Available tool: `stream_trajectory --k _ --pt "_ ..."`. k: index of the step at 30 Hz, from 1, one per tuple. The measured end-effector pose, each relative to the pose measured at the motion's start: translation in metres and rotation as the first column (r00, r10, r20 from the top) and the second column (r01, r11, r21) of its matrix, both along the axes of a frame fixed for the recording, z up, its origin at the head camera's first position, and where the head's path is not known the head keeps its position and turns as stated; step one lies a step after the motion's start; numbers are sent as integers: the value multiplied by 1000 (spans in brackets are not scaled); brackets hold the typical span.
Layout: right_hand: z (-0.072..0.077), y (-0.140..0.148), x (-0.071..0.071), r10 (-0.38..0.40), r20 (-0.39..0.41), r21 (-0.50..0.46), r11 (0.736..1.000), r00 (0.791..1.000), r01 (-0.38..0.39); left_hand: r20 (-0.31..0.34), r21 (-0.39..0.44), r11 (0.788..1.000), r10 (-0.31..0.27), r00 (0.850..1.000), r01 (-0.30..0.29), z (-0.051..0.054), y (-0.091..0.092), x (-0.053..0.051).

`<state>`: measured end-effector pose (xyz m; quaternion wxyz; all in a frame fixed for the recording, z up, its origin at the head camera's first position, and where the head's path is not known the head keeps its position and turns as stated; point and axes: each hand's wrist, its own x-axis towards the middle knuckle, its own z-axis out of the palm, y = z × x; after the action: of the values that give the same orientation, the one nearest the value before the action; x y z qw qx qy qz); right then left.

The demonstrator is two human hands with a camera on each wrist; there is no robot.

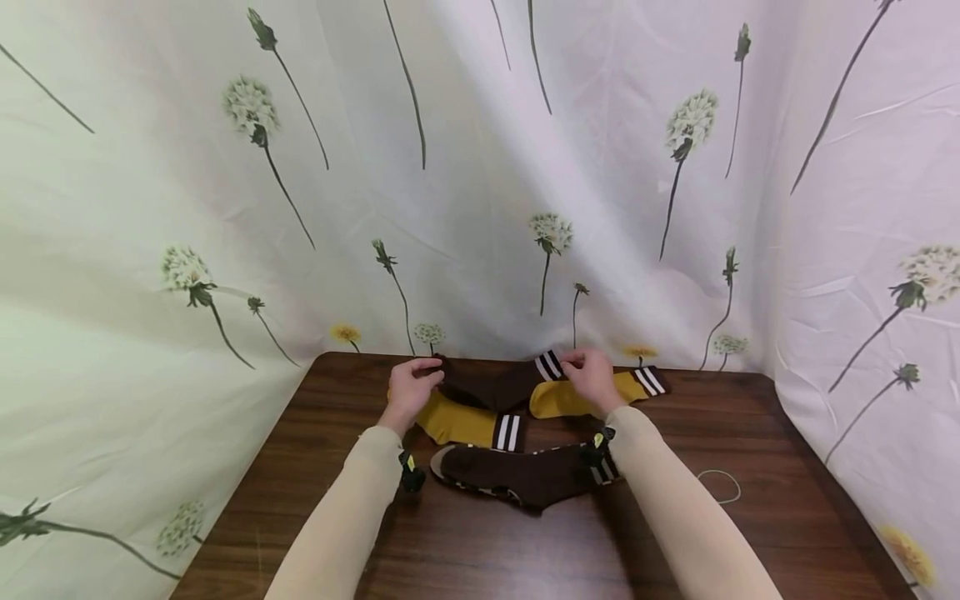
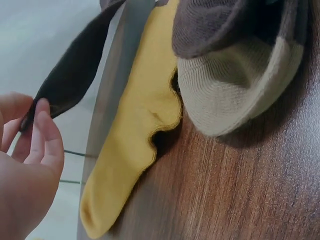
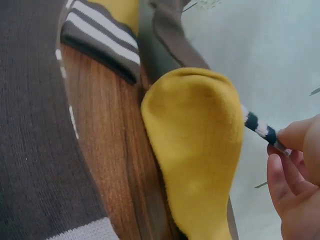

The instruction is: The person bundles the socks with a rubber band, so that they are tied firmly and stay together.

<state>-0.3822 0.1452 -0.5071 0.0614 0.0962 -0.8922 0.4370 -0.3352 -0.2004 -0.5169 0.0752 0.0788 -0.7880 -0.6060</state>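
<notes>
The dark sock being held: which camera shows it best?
Best is the head view: the dark sock shows nearly end to end, striped cuff included. The left wrist view shows one end in the left fingers, no cuff; the right wrist shows the cuff edge-on in the right fingers, a yellow sock hiding part.

Pale glare lights the tabletop (image 1: 487,550) (wrist views look softer).

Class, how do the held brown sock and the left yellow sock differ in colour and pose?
The held brown sock is mostly brown; the left yellow sock is mostly yellow. The held brown sock is pinched at its ends by the left hand and right hand; the left yellow sock lies on the table. Both have two white stripes on a dark cuff.
</notes>
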Motion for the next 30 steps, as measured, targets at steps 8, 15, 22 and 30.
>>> stream_trajectory --k 8,15,22,30 --pt "7 6 3 69 15 -7 998 998 -69 -33 38 999 -9 999 10 3 -3 2" --pt "12 11 5 109 -1 26 994 994 -109 -18 -1 998 -63 998 63 12 -8 8" --pt "24 12 11 106 -9 11 994 994 -105 -33 -23 997 -71 997 70 22 -11 11" --pt "32 15 17 147 -22 -3 989 989 -147 -37 -1 996 -89 995 89 28 -13 16"
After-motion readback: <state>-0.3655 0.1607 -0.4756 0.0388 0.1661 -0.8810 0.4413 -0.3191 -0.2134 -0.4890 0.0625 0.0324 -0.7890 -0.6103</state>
